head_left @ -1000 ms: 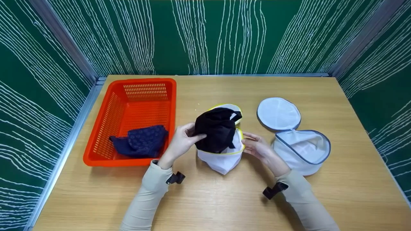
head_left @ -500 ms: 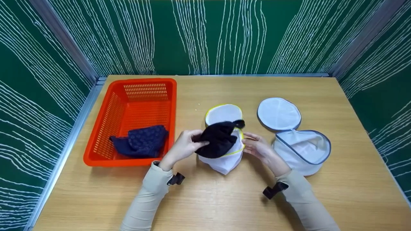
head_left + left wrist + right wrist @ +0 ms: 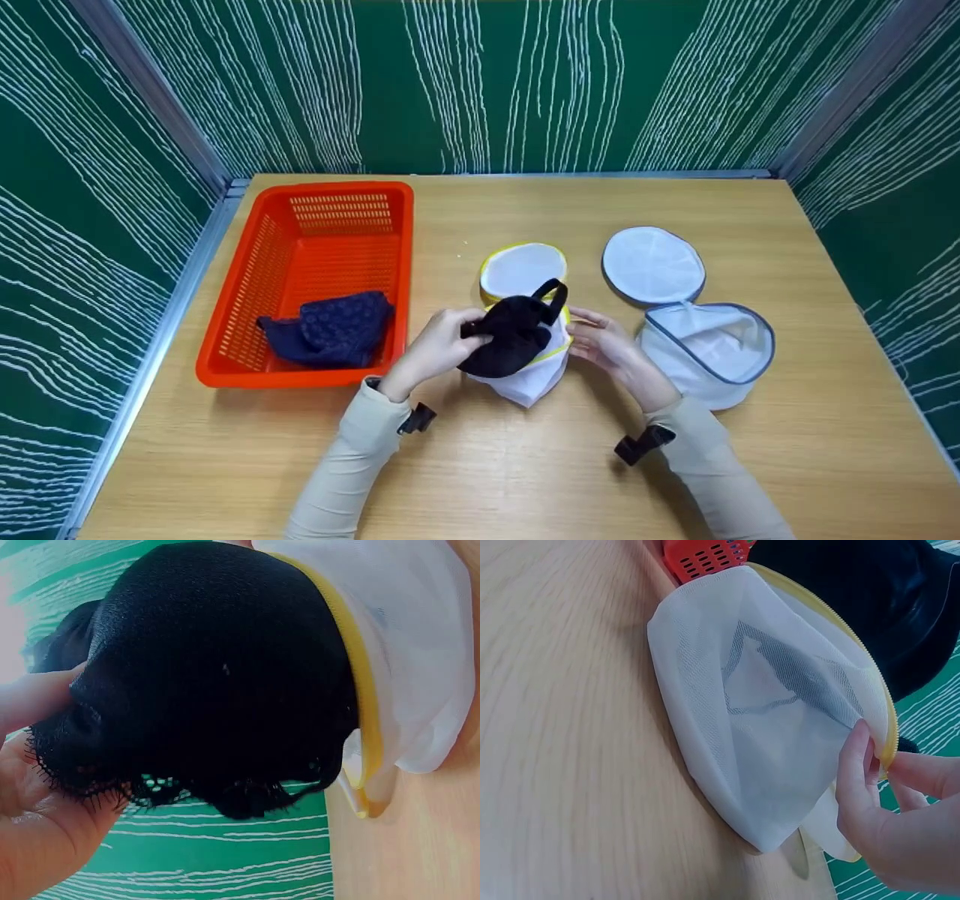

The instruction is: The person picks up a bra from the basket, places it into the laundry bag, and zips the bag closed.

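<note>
In the head view my left hand [image 3: 442, 349] pinches a black bra [image 3: 514, 337] by its lace-trimmed edge, thumb on top. The smooth cup and lace [image 3: 217, 675] fill much of the left wrist view. A strap loop sticks up at the far side. The bra overlaps the mouth of a white mesh laundry bag [image 3: 525, 386] with a yellow zip, and its cup sits right at the zip edge. My right hand [image 3: 604, 345] pinches the bag's rim at the right, thumb and fingers on either side of the zip [image 3: 889, 727]. The bag's round lid [image 3: 523, 270] lies folded back behind.
An orange basket [image 3: 405, 247] stands at the left with a navy patterned cloth garment [image 3: 330, 330] inside. To the right lies a second white mesh bag [image 3: 701, 360] with a grey zip, its round lid [image 3: 652, 266] folded back. Green walls border the wooden table [image 3: 517, 480].
My left hand has drawn the black bra slightly toward me and turned it, uncovering the yellow-edged lid behind. A strap loop now stands up. My right hand stays at the bag's rim.
</note>
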Tool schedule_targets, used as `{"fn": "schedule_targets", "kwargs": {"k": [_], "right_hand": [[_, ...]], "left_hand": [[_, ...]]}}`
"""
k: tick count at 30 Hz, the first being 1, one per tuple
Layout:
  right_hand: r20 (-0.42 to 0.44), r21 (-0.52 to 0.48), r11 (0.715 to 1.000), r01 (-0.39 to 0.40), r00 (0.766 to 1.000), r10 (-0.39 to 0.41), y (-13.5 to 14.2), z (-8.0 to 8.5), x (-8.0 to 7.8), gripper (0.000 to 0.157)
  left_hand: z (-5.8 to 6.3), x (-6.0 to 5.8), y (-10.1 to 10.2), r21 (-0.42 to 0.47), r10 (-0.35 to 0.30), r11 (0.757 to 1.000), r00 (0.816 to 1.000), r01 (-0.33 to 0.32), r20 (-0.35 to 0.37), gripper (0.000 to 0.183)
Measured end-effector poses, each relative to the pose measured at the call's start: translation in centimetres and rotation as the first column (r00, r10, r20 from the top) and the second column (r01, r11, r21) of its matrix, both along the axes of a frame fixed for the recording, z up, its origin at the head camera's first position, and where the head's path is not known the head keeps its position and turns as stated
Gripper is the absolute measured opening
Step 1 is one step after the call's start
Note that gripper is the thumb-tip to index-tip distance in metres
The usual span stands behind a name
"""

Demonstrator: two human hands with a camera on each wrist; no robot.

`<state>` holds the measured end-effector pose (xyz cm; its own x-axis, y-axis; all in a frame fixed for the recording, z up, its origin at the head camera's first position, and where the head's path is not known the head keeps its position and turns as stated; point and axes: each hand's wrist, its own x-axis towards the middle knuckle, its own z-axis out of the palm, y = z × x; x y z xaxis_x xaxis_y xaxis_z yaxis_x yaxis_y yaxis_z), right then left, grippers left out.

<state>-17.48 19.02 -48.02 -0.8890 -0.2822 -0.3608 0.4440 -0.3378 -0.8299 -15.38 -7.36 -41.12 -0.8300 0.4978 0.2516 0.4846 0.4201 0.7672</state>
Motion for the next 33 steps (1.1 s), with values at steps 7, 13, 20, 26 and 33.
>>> {"fn": "schedule_targets", "kwargs": {"k": [7, 13, 20, 26, 33], "right_hand": [[-0.022, 0.077, 0.997, -0.031, 0.999, 0.033, 0.0, 0.3, 0.3, 0.044], [-0.008, 0.040, 0.999, -0.026, 1.000, 0.026, -0.1, 0.6, 0.4, 0.037], [-0.016, -0.034, 0.999, -0.040, 0.999, 0.039, -0.2, 1.0, 0.6, 0.025], [-0.039, -0.069, 0.996, -0.056, 0.998, 0.053, -0.2, 1.4, 0.9, 0.029], [-0.055, -0.108, 0.992, -0.063, 0.997, 0.057, -0.5, 1.7, 1.2, 0.033]], "left_hand": [[0.0, 0.4, 1.1, -0.130, -0.021, 0.991, 0.999, 0.017, -0.029, 0.017], [-0.3, 0.6, 2.3, -0.186, 0.003, 0.982, 0.999, -0.011, -0.041, 0.021], [-0.8, 1.0, 3.5, -0.276, 0.019, 0.958, 0.982, -0.072, -0.189, 0.023], [-1.1, 1.7, 4.6, -0.380, 0.034, 0.906, 0.928, -0.185, -0.370, 0.016], [-2.1, 2.0, 5.8, -0.453, 0.048, 0.818, 0.827, -0.354, -0.560, 0.011]]}}
